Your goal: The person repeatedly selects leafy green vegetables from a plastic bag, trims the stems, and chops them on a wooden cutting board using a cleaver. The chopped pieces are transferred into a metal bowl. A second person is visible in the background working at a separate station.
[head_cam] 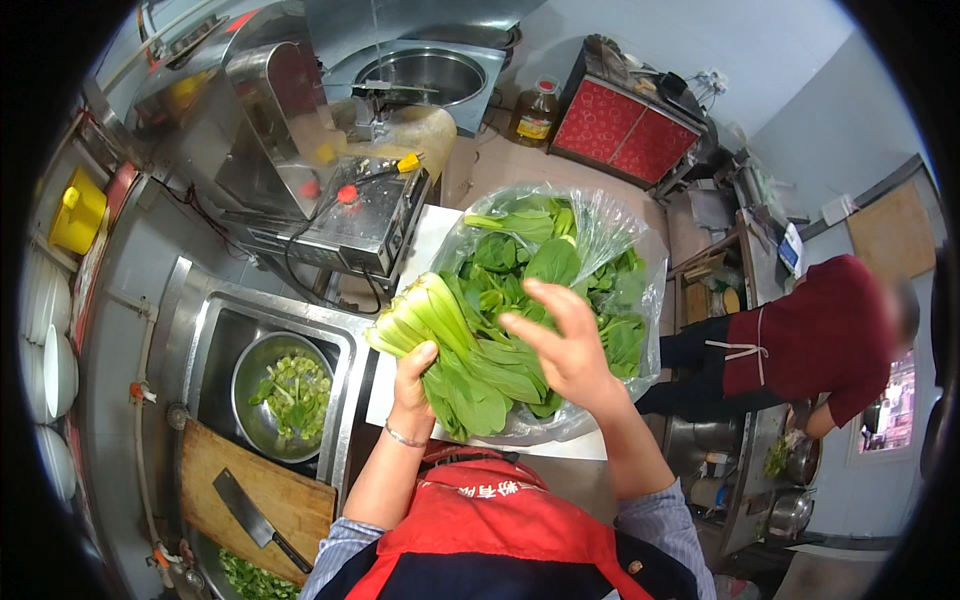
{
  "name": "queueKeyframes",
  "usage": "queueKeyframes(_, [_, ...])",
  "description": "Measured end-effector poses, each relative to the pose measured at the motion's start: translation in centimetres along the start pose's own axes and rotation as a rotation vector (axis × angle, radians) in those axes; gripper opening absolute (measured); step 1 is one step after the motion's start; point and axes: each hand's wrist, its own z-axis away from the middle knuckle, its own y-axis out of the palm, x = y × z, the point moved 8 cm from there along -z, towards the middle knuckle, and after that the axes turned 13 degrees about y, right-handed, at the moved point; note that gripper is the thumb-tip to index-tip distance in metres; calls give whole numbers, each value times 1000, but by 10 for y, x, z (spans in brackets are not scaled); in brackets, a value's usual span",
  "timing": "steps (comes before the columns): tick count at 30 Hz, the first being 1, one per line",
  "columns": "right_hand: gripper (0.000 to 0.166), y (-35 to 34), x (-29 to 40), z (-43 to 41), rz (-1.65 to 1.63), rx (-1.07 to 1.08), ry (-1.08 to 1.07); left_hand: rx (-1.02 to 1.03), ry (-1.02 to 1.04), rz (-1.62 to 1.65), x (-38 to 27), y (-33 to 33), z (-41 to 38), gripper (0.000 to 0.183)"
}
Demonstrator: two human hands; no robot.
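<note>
A thick bunch of leafy green bok choy [450,345] lies in the grip of my left hand [415,375], its pale stem ends pointing up and left. My right hand [566,345] hovers just right of the bunch, fingers spread, holding nothing. Behind it, a clear plastic bag [622,225] full of loose bok choy [499,255] sits gaping on a white surface [435,221]. Parts of the greens are hidden under the film and behind my right hand.
Left is a steel sink [214,330] with a bowl [244,405] of cut stems. A cleaver [244,506] rests on a wooden cutting board [202,480]. An electrical appliance [352,217] with a cable stands at the back left. Another person [802,337] works at the right counter.
</note>
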Motion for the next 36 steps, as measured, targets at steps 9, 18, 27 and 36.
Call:
queueKeyframes(9, [59,46,-37,13,-535,281,245,-62,-114,150,11,-4,5,60])
queueKeyframes(18, [50,33,-5,10,-483,103,17,45,-157,303,17,-6,5,59])
queueKeyframes(27, [50,25,10,10,-421,115,-82,65,-206,320,24,-6,2,62])
queueKeyframes(36, [25,7,-5,-2,-646,84,92,0,-244,246,30,-9,10,62])
